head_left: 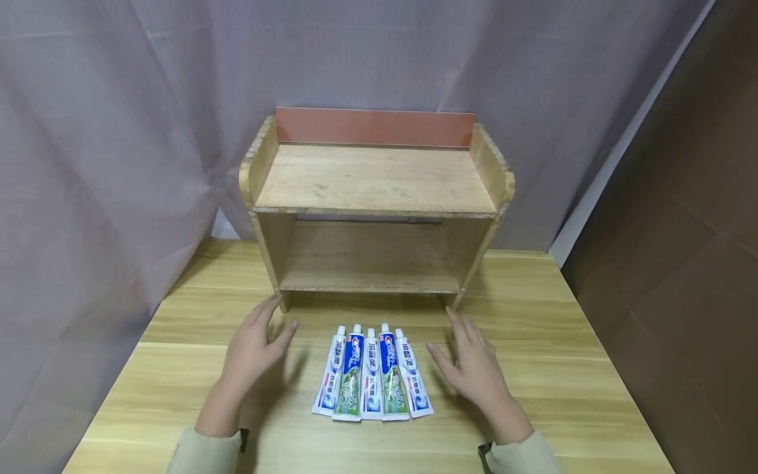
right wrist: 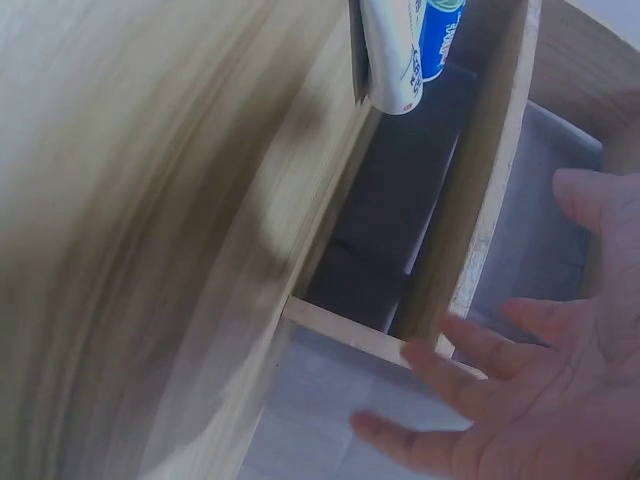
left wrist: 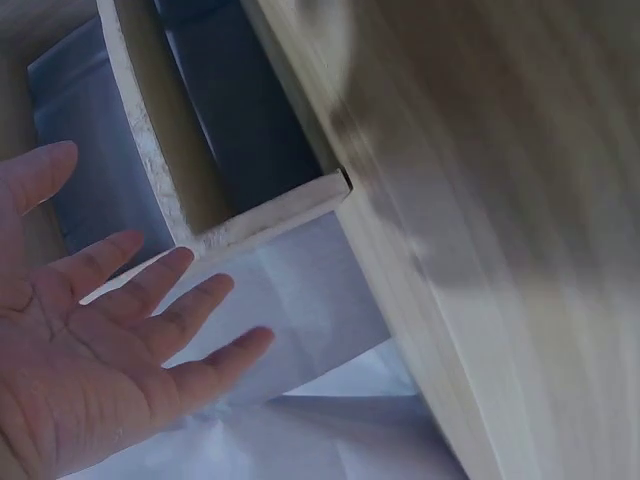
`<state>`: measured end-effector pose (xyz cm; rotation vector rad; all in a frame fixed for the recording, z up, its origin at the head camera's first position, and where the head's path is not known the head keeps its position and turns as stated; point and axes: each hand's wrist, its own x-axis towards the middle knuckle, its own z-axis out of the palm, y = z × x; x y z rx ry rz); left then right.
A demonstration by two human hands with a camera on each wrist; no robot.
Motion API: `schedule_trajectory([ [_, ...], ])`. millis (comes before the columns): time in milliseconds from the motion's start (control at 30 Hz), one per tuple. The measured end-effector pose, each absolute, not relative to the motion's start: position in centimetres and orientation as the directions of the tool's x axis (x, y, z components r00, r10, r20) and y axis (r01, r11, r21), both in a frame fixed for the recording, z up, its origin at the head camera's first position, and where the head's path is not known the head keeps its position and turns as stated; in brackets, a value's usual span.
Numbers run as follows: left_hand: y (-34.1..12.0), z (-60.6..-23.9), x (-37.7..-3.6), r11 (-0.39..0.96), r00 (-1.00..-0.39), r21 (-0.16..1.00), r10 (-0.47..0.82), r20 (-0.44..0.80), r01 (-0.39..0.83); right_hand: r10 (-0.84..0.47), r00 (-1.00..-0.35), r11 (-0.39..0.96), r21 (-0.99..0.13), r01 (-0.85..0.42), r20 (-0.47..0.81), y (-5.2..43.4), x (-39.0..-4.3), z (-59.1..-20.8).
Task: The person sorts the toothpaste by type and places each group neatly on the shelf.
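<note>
Five toothpaste tubes (head_left: 372, 375) lie flat in tight row on pale wood-grain table (head_left: 562, 368), caps toward small two-tier wooden shelf unit (head_left: 376, 210), just in front of it. Both shelf tiers bare; no tube lifted yet, so all moving appears left to do. Left hand (head_left: 256, 349) and right hand (head_left: 470, 365) flank row, fingers spread and relaxed, holding nothing, near outer tubes but apart. Tubes glossy, soft plastic, white-blue-green. Shelf rough, worn raw wood, reddish back panel. Grey fabric curtain (head_left: 118, 131) behind.
</note>
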<state>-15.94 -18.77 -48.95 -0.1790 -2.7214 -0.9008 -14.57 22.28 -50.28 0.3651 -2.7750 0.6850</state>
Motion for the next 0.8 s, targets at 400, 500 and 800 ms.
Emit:
schedule_trajectory([
  [400,-20.3,-47.6,-18.2,0.719,-0.964,0.684,-0.077,0.255,0.124,-0.183,-0.944,0.790,-0.531,-0.307,0.273,21.4,-14.5,-50.2],
  [500,-20.4,-47.3,-18.6,0.710,-0.957,0.695,-0.113,0.266,0.110,-0.187,-0.947,0.780,-0.546,-0.306,0.263,21.1,-14.4,-50.2],
  [800,-20.9,-46.3,-20.1,0.674,-0.953,0.730,-0.137,0.271,0.111,-0.205,-0.941,0.765,-0.556,-0.325,0.269,20.2,-14.1,-51.1],
])
